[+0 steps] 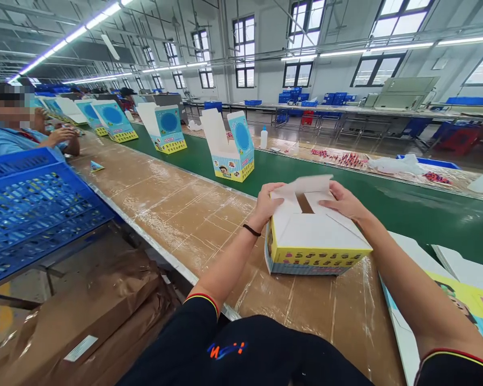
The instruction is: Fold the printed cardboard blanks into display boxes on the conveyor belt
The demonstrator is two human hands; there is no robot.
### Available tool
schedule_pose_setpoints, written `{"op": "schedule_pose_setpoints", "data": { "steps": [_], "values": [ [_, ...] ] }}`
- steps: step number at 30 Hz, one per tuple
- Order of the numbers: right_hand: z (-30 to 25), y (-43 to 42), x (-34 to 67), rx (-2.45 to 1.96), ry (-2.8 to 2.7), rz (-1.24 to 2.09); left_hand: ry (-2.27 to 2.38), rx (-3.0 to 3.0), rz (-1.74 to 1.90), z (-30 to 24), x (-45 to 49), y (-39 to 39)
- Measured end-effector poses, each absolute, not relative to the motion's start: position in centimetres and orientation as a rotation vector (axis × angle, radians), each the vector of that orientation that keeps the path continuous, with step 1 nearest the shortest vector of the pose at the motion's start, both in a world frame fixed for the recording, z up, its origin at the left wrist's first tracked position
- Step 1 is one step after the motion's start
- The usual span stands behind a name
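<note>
While half-open, left hand (266, 205) grips cardboard box (316, 241) flap | right hand (343, 201) grips opposite flap

The cardboard box (316, 236) has white flaps and a yellow, cartoon-printed band.
</note>
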State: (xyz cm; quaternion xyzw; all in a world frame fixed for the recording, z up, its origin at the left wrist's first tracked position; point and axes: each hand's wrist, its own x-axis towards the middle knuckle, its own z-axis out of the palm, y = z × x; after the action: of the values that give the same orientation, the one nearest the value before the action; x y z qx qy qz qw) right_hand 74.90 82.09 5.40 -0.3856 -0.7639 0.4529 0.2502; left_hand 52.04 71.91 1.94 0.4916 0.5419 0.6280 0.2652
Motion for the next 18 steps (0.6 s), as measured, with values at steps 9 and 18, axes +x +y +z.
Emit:
{"op": "schedule_pose_setpoints", "data": {
  "steps": [9,18],
  "values": [
    [6.7,81.8,75.3,-1.276,-2.515,0.888,1.791,1.951,0.997,4.9,52.2,71.3],
    [7.6,80.2,73.8,-1.418,-2.480,0.775,1.805,2.130,0.640,5.7,52.7,72.0]
  ]
}}
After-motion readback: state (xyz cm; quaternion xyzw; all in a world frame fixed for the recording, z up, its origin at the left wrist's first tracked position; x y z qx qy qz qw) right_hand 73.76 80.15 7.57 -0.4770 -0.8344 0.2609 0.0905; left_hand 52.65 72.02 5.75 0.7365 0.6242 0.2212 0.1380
